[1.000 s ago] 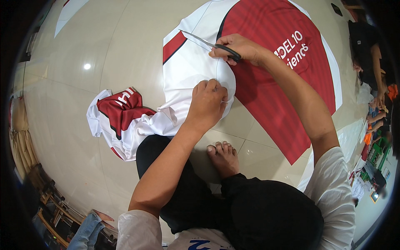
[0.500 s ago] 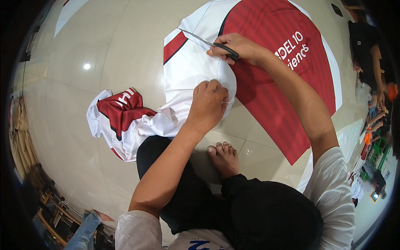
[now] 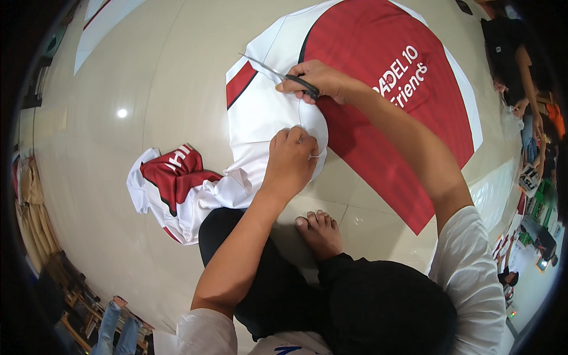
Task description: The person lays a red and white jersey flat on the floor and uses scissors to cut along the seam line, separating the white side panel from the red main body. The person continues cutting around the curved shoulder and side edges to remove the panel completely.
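Note:
A pair of scissors (image 3: pixel 269 69) with black handles is in my right hand (image 3: pixel 316 83), its fingers closed round the handles. The blades point to the upper left, over the white fabric (image 3: pixel 254 127) beside its red corner patch. Whether the blades have cloth between them I cannot tell. My left hand (image 3: pixel 291 157) is nearer to me, fingers curled and pinching the white fabric by its right edge. A thin white strand shows at its fingertips. To the right, a large red fabric panel (image 3: pixel 367 118) with white lettering lies flat, partly under my right forearm.
Bunched red and white fabric (image 3: pixel 177 177) lies on the tiled floor (image 3: pixel 100 195) at the left. My bare foot (image 3: pixel 320 232) stands just below the cloth. Other people (image 3: pixel 507 59) are along the right side. Wooden furniture (image 3: pixel 89 313) stands at the lower left.
The whole view has shifted slightly, with the cloth lower in it. My right hand and the scissors have moved a little left over the white fabric. My left hand keeps its hold.

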{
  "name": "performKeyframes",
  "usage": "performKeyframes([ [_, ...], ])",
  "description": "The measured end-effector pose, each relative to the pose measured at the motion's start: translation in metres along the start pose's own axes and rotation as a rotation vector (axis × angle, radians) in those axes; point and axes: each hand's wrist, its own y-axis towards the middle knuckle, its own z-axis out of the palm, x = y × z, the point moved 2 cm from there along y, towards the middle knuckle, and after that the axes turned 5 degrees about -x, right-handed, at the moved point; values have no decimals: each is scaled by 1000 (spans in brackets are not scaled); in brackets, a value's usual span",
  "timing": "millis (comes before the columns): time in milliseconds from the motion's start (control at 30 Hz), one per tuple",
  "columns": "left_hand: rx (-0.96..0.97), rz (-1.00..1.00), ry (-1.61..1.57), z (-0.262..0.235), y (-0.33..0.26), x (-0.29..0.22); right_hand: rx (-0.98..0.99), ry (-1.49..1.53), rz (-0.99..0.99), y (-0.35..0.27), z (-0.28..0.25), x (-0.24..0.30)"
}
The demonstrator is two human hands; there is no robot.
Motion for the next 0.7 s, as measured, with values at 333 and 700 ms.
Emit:
performKeyframes([
  [333, -6, 22, -9, -2, -1, 0, -36, 82, 26, -8, 19, 6],
  [700, 2, 58, -18, -2, 1, -2, -40, 198, -4, 7, 24, -1],
])
